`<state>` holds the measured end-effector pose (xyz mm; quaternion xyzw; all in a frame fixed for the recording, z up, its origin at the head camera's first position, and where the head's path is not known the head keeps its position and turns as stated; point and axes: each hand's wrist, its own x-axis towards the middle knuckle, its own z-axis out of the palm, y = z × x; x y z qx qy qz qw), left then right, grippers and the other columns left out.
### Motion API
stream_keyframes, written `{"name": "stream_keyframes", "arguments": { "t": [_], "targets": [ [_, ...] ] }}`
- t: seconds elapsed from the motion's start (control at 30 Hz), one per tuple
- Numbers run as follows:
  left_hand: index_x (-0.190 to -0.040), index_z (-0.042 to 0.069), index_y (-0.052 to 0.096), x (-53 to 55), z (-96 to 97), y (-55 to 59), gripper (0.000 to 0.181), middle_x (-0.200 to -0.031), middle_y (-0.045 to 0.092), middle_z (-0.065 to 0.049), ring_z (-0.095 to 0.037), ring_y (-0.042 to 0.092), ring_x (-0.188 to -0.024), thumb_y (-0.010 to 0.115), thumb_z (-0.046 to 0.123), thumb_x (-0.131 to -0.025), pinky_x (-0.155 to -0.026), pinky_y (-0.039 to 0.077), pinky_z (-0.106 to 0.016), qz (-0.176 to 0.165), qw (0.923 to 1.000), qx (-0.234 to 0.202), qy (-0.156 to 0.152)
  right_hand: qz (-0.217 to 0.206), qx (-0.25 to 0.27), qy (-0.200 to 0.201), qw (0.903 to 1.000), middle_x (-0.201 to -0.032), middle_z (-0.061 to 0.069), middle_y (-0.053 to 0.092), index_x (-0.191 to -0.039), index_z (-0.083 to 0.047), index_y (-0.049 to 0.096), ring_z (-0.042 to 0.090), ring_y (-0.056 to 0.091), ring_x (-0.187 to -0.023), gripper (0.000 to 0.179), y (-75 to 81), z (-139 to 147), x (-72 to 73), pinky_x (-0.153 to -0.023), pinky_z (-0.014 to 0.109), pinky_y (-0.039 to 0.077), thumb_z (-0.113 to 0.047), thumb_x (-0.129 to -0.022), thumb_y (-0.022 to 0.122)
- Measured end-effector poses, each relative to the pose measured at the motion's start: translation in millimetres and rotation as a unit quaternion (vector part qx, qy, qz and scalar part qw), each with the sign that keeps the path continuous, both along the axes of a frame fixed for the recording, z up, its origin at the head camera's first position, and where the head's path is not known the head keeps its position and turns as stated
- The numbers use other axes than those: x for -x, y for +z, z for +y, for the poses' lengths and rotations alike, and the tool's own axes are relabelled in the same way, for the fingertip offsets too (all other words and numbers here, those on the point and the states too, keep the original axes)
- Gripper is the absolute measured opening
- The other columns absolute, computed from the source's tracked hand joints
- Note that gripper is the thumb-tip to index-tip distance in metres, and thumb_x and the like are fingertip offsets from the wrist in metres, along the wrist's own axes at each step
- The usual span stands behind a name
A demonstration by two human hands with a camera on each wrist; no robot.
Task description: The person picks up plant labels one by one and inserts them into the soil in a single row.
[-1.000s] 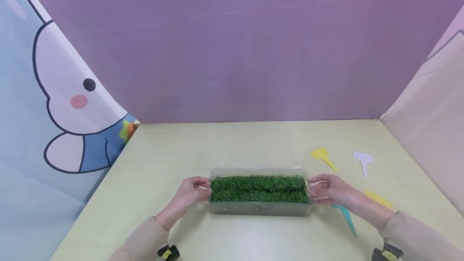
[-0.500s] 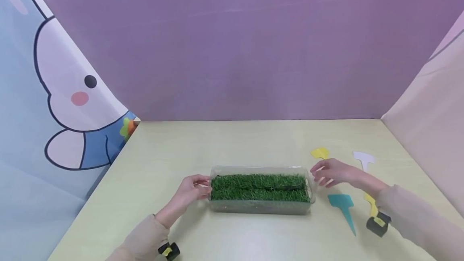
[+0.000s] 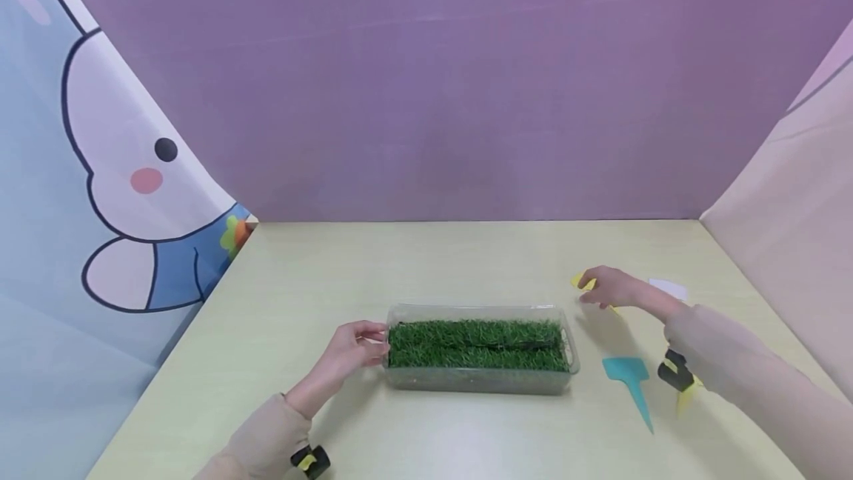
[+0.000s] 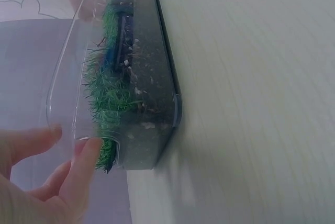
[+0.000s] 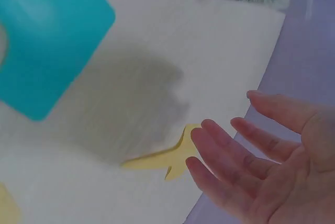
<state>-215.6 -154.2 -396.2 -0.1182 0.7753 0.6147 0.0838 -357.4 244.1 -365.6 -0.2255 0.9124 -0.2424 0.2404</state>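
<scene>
A clear plastic box (image 3: 476, 382) with two strips of artificial grass (image 3: 476, 334) inside sits on the table. My left hand (image 3: 345, 352) holds its left end, fingertips at the handle cutout, as the left wrist view shows. Beyond the box's right end, my right hand (image 3: 613, 289) hovers with spread, slightly bent fingers over a yellow T-shaped plant label (image 5: 170, 157). That hand holds nothing and covers part of the label in the head view. Between the right arm and the box lies a teal plant label (image 3: 628, 372).
Behind the right wrist a white plant label (image 3: 668, 288) shows partly. A second yellow label (image 3: 688, 395) lies half hidden under the right sleeve. A purple backdrop (image 3: 426, 95) rises at the table's far edge, with printed cloths on both sides.
My right hand has let go of the box's right end and moved back and to the right, over the far yellow label. My left hand and the box stay in place.
</scene>
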Motion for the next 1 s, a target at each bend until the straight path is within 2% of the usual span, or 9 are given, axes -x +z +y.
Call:
{"name": "stream_keyframes", "arguments": {
  "t": [0.13, 0.37, 0.53, 0.8, 1.0],
  "targets": [
    [-0.11, -0.012, 0.053, -1.4, 0.0, 1.1, 0.038, -0.09, 0.057, -0.014, -0.017, 0.059, -0.071, 0.06, -0.011, -0.072, -0.067, 0.055, -0.034, -0.002, 1.0, 0.002, 0.003, 0.045, -0.035, 0.01, 0.9983, -0.083, 0.02, 0.059, -0.104, 0.018, 0.05, 0.025, 0.059, -0.064, 0.032, -2.9, 0, 12.3, -0.056, 0.03, 0.049, -0.004, -0.081, 0.056],
    [-0.11, -0.011, 0.053, -0.8, -1.0, -1.1, 0.038, -0.09, 0.058, -0.014, -0.018, 0.059, -0.071, 0.061, -0.01, -0.072, -0.067, 0.055, -0.034, 0.001, 1.0, 0.003, 0.0, 0.108, -0.085, 0.02, 0.9903, -0.09, 0.026, 0.058, -0.1, 0.015, 0.053, 0.03, 0.057, -0.075, 0.029, -8.3, 2, 32.3, -0.064, 0.038, 0.05, -0.002, -0.077, 0.06],
    [-0.111, -0.011, 0.053, -0.3, -1.4, -0.7, 0.039, -0.092, 0.057, -0.015, -0.018, 0.059, -0.072, 0.06, -0.009, -0.073, -0.068, 0.055, -0.034, 0.0, 1.0, -0.002, -0.002, 0.105, -0.105, 0.017, 0.9887, -0.089, 0.024, 0.057, -0.102, 0.015, 0.053, 0.03, 0.056, -0.077, 0.03, -13.2, 3, 40.7, -0.066, 0.039, 0.049, 0.0, -0.077, 0.06],
    [-0.111, -0.012, 0.052, 0.5, -0.9, 1.8, 0.039, -0.092, 0.058, -0.015, -0.019, 0.06, -0.073, 0.06, -0.01, -0.073, -0.068, 0.055, -0.034, -0.002, 1.0, -0.008, 0.001, 0.108, -0.115, 0.029, 0.9871, -0.106, 0.033, 0.051, -0.105, 0.014, 0.052, 0.046, 0.05, -0.095, 0.037, -14.6, 5, 48.2, -0.081, 0.05, 0.045, 0.0, -0.073, 0.064],
    [-0.111, -0.012, 0.052, 1.8, -0.8, 2.3, 0.039, -0.092, 0.058, -0.015, -0.019, 0.06, -0.073, 0.06, -0.01, -0.073, -0.068, 0.055, -0.034, 0.0, 0.9999, -0.014, 0.003, 0.096, -0.124, 0.028, 0.9873, -0.113, 0.037, 0.045, -0.113, 0.014, 0.048, 0.048, 0.046, -0.1, 0.048, -18.9, 8, 55.3, -0.083, 0.051, 0.044, 0.001, -0.07, 0.065]
  ]
}}
